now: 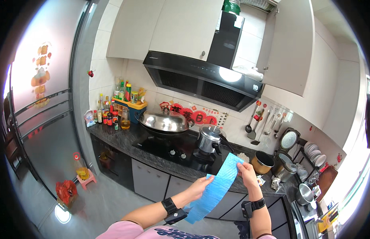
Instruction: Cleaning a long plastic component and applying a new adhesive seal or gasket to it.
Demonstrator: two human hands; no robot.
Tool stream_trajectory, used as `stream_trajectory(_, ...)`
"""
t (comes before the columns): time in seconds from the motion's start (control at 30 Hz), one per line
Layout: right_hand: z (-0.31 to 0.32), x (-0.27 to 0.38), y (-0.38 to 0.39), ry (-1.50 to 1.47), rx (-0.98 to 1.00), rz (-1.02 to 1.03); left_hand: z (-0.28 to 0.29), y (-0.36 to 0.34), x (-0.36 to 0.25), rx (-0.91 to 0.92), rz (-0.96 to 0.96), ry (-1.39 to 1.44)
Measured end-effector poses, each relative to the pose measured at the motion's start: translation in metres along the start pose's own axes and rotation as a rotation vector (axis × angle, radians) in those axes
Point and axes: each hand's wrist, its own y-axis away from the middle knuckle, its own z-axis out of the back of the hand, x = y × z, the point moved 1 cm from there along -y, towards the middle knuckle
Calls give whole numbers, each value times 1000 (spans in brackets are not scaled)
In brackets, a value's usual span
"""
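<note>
A long, crinkled strip of thin blue plastic (217, 189), which looks like a folded plastic bag, hangs in front of me at a slant. Its upper end rises toward the stove and its lower end drops near my body. My left hand (200, 188) pinches its left edge about halfway up, where a small flap sticks out. At the upper right edge, my right hand (247, 173) grips it between thumb and fingers. Both wrists wear black straps with small devices. Beyond the plastic, a pressure cooker (210, 138) stands on the black gas stove (163, 148).
A lidded wok (165, 120) sits on the stove's left burner under the range hood (201, 81). Sauce bottles (109, 115) crowd the counter's left end. To the right stand an open pot (263, 161) and a dish rack (312, 155). One upper cabinet door (289, 47) hangs open.
</note>
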Motion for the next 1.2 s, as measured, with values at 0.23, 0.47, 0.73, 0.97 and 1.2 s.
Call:
stream_trajectory(0.23, 39, 17, 64, -481, -134, -36, -40, 6, 46, -21, 26, 89)
stream_trajectory(0.47, 119, -45, 90, -87, -272, -118, -43, 11, 45, -103, -22, 145)
stream_trajectory(0.73, 28, 18, 124, 874, 107, 279, -35, 18, 23, -38, -132, -287)
stream_trajectory(0.97, -39, 12, 41, 805, 288, 425, 10, 16, -45, 84, -373, -822)
stream_trajectory(1.2, -114, 38, -37, 503, 438, 248, 80, 2, -125, -21, -367, -623)
